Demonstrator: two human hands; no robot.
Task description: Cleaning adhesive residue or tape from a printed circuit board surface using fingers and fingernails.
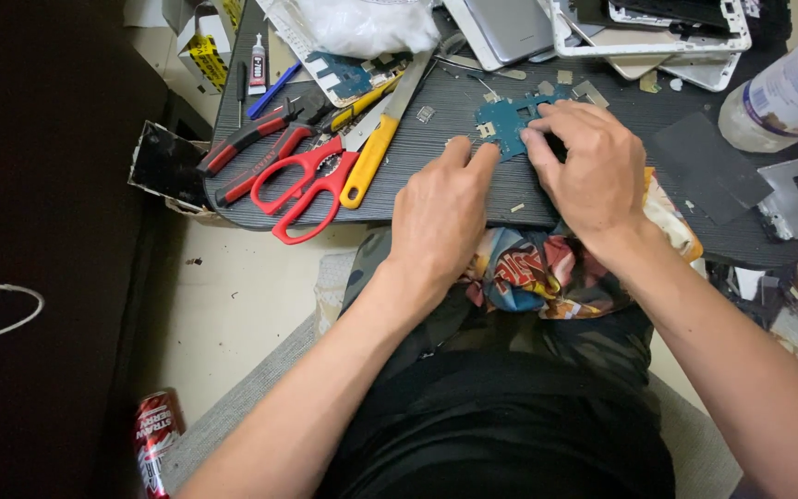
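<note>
Two hands work at the dark tabletop (473, 199) edge: left hand (441, 212) flat, holding nothing, right hand (588, 166) pinching a blue circuit board (508, 120). Red scissors (311, 180) (beside pliers (256, 134)) lie leftward; beyond, white device frames (658, 44).

Blue circuit board (508, 122) lay under bare hands. Table (473, 199) was dark grey with fine streaked grain. Scissors (302, 188) had red handles; pliers (244, 140) red-and-black grips; knife (371, 157) yellow handle. Cloth (547, 268) on lap was multicoloured: orange, blue, dark red. Drink can (154, 434) was red and white. Floor (251, 296) was cream.
</note>
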